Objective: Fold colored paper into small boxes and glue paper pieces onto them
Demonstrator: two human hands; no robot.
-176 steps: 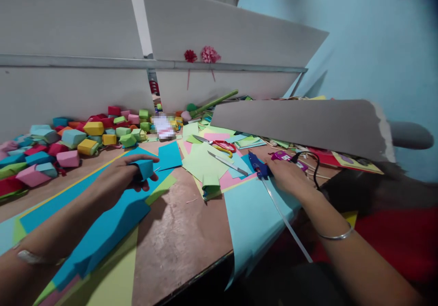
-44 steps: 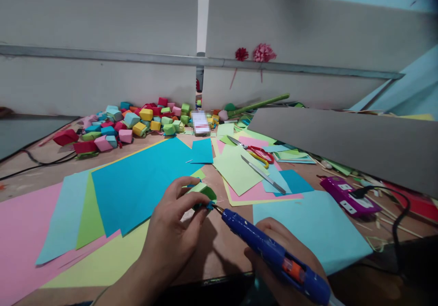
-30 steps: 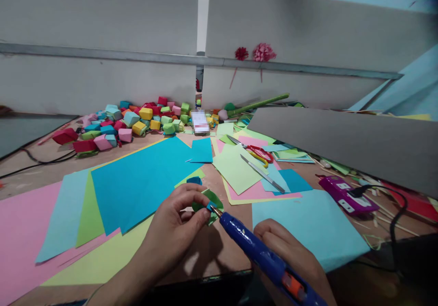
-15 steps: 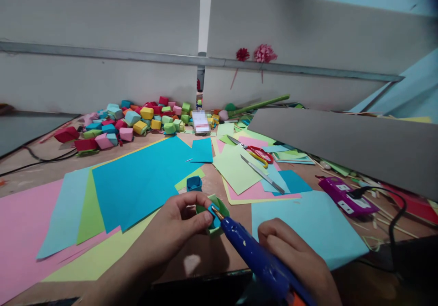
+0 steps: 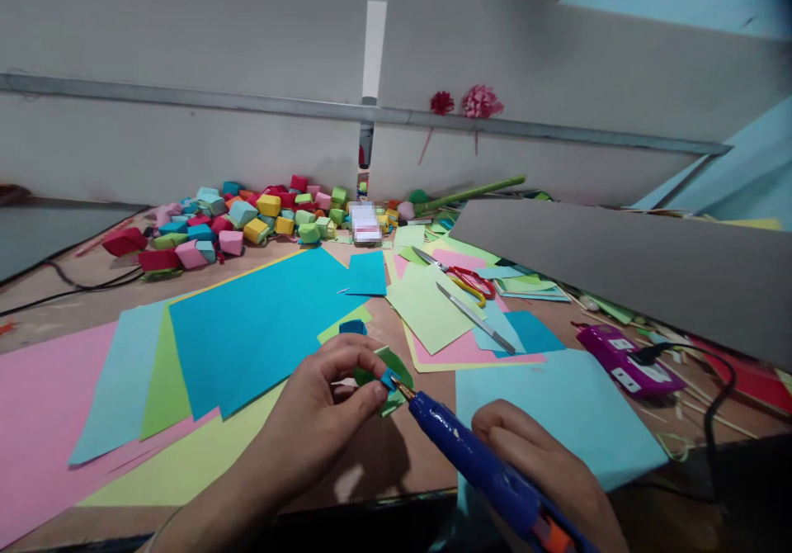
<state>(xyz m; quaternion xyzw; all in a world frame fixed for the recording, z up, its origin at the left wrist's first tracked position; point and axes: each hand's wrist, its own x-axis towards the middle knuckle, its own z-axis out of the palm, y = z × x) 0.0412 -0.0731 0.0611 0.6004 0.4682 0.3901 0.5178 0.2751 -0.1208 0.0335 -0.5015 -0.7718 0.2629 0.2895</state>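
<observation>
Near edge of the table (image 5: pixel 371 462), seen from the head camera. The left hand (image 5: pixel 309 421) pinches one green paper piece (image 5: pixel 399 366) between thumb and fingertips, holding it just above the tabletop at near centre. The right hand (image 5: pixel 544 475) is closed round the grip of one blue glue gun (image 5: pixel 470 458), which slants up and to the left. Its metal nozzle touches a small blue tab (image 5: pixel 388 380) on the green paper piece (whether glue is flowing cannot be told). One small blue paper ring (image 5: pixel 352 327) lies just beyond the left hand, on the edge of a large blue sheet (image 5: pixel 260 322). Farther right lie one pair of scissors (image 5: pixel 464 276) and one blade (image 5: pixel 476 318), near each other on loose sheets. One purple device (image 5: pixel 619 359) sits at the right. A heap of coloured paper cubes (image 5: pixel 247 215) fills the far left, and two paper flowers (image 5: pixel 461 101) hang on the far rail.
</observation>
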